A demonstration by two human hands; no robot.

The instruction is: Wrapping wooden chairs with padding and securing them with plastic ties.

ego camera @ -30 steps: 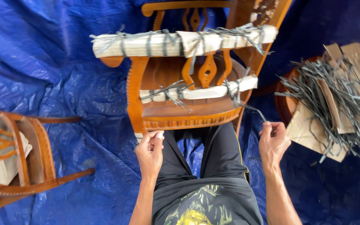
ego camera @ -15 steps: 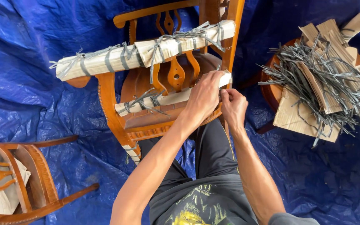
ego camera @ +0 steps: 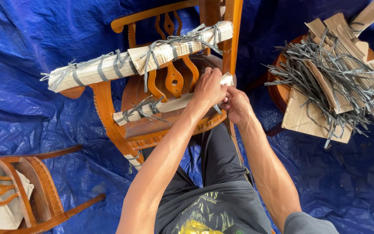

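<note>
On the blue tarp (ego camera: pixel 40 39) lies a wooden chair (ego camera: pixel 109 112), its rails wrapped in pale cardboard bound with grey straps. Both hands meet at the right end of the lower wrapped rail (ego camera: pixel 169 105). The left hand (ego camera: pixel 208 90) is closed over that end of the wrap. The right hand (ego camera: pixel 235 104) sits just beside it, touching it, fingers curled and pinching a grey strap (ego camera: pixel 217 108) at the rail. A longer wrapped rail (ego camera: pixel 109 67) lies above, well apart from the hands. To the right, a round stool (ego camera: pixel 280 93) bears cardboard pieces and a heap of loose straps (ego camera: pixel 338 73). Another chair (ego camera: pixel 27 190) lies at lower left.
</note>
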